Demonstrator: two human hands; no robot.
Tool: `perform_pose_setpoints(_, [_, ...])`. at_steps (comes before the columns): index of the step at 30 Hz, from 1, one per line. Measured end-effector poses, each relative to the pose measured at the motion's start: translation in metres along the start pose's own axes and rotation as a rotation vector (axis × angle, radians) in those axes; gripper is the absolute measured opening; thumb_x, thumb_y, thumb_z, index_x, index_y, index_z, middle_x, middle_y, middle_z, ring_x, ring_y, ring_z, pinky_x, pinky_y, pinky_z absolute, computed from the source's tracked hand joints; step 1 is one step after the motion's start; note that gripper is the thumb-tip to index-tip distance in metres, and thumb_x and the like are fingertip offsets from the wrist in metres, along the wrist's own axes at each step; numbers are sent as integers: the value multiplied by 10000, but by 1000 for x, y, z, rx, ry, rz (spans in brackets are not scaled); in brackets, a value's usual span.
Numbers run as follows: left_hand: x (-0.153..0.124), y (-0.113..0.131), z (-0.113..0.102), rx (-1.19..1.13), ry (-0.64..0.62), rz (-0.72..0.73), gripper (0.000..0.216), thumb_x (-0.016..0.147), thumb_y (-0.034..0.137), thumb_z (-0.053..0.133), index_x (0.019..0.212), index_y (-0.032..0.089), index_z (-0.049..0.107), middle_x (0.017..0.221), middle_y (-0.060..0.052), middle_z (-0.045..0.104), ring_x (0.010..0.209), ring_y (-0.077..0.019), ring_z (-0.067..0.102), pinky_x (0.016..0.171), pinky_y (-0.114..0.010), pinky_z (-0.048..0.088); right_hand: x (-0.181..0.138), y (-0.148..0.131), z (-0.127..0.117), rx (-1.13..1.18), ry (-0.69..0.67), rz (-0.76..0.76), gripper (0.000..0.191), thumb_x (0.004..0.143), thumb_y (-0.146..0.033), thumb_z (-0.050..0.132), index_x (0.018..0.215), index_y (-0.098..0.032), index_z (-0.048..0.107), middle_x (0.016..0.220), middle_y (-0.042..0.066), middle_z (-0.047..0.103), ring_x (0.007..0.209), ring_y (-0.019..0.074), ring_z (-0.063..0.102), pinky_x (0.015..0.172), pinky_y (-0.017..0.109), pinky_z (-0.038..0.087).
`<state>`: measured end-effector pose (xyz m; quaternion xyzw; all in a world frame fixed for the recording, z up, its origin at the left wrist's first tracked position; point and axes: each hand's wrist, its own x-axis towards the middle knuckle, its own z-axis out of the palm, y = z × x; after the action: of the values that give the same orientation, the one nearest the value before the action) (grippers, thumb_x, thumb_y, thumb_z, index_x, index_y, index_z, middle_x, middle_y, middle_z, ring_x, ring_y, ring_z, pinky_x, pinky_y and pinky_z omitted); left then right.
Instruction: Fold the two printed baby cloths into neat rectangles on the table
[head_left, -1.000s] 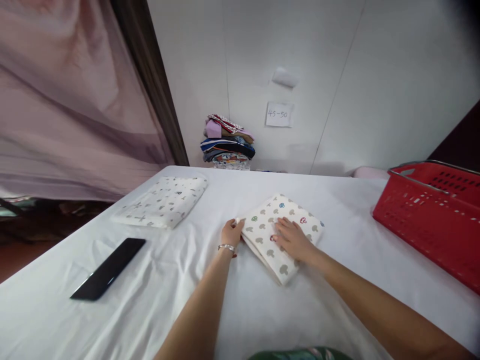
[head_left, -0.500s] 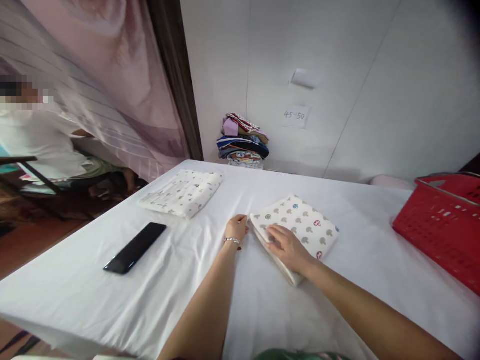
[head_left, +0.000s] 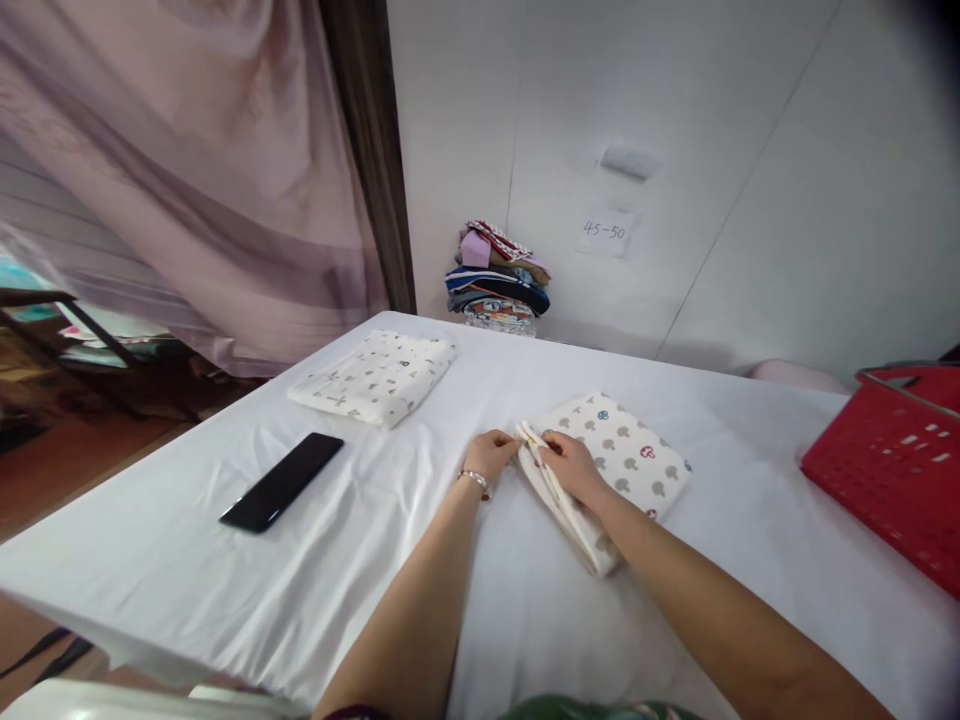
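Observation:
A folded white cloth with a mushroom print [head_left: 626,460] lies on the white table [head_left: 300,590] in front of me. My left hand [head_left: 491,455], with a bracelet on the wrist, pinches the cloth's left corner. My right hand [head_left: 570,465] grips the same left edge from the other side, and the folded layers lift a little between the two hands. A second folded white cloth with a small grey print [head_left: 375,375] lies farther left on the table, apart from both hands.
A black phone [head_left: 283,481] lies on the table at the left. A red plastic basket [head_left: 892,465] stands at the right edge. A pile of folded clothes [head_left: 499,280] sits by the wall under a note reading 45-50. A pink curtain [head_left: 187,180] hangs at the left.
My right hand slid from flat on top of the mushroom cloth to its left edge and closed on it. The left hand closed on the corner. The view shifted left.

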<state>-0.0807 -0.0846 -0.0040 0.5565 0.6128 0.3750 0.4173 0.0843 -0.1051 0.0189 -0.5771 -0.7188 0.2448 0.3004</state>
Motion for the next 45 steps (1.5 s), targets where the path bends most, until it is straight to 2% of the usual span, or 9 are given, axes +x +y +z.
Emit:
perform_pose_setpoints(4, [0,1,2,15,7,-1,194,713,353,579,746,178,655,636,-7,627,569,-118,547,542,-216,405,-3,4,-1,225,9,61,188,738,-307,454,764,-188,598,663,-22,597,630,140,529,579,223,386])
perform_pose_setpoints(13, [-17,20,12,230,38,-62,190,692,356,589,750,183,644,749,-51,648,584,-160,566,466,-229,403,-3,5,1,173,58,44,226,757,-338,437,796,-190,603,689,-17,590,630,139,515,593,232,390])
perform_pose_setpoints(19, [-13,16,13,269,43,-106,172,721,319,524,728,190,638,678,-22,637,515,-135,540,449,-224,390,-8,0,7,-105,52,-140,254,786,-273,449,986,-226,598,847,7,594,758,148,530,692,244,387])
perform_pose_setpoints(25, [-6,6,15,202,171,21,139,737,275,519,707,184,620,717,-10,645,650,-121,565,589,-214,400,-4,-14,9,-435,-49,-128,253,791,-342,507,1012,-231,556,926,32,579,838,175,534,685,254,352])
perform_pose_setpoints(30, [-2,6,12,162,168,42,197,777,296,474,686,183,608,674,1,628,638,-113,556,592,-206,384,3,-15,8,-448,-101,-174,200,821,-168,400,935,-200,561,907,34,598,846,154,533,716,239,341])
perform_pose_setpoints(34, [-1,7,12,170,166,33,389,818,452,387,617,180,580,577,-6,581,571,-130,533,539,-228,357,-4,-11,11,-423,-68,-265,193,842,-267,431,965,-207,566,909,37,585,843,158,532,703,240,354])
perform_pose_setpoints(39, [-3,6,16,260,172,15,253,752,429,515,707,197,606,697,-8,629,656,-141,564,571,-227,356,11,5,-7,-255,-104,-274,224,854,-247,399,840,-209,618,798,2,591,721,123,537,673,220,387])
perform_pose_setpoints(42, [-3,5,17,295,174,-4,275,774,442,484,716,206,613,699,-8,632,665,-148,572,562,-231,351,37,19,-28,-364,-25,-209,277,818,-137,390,966,-188,618,985,35,595,875,136,541,781,230,384])
perform_pose_setpoints(45, [-3,5,17,307,176,-13,278,779,448,479,724,211,613,718,-11,638,681,-156,580,562,-238,358,61,29,-40,-491,-84,-189,315,795,-99,403,1012,-185,615,1102,53,558,958,154,526,820,243,368])
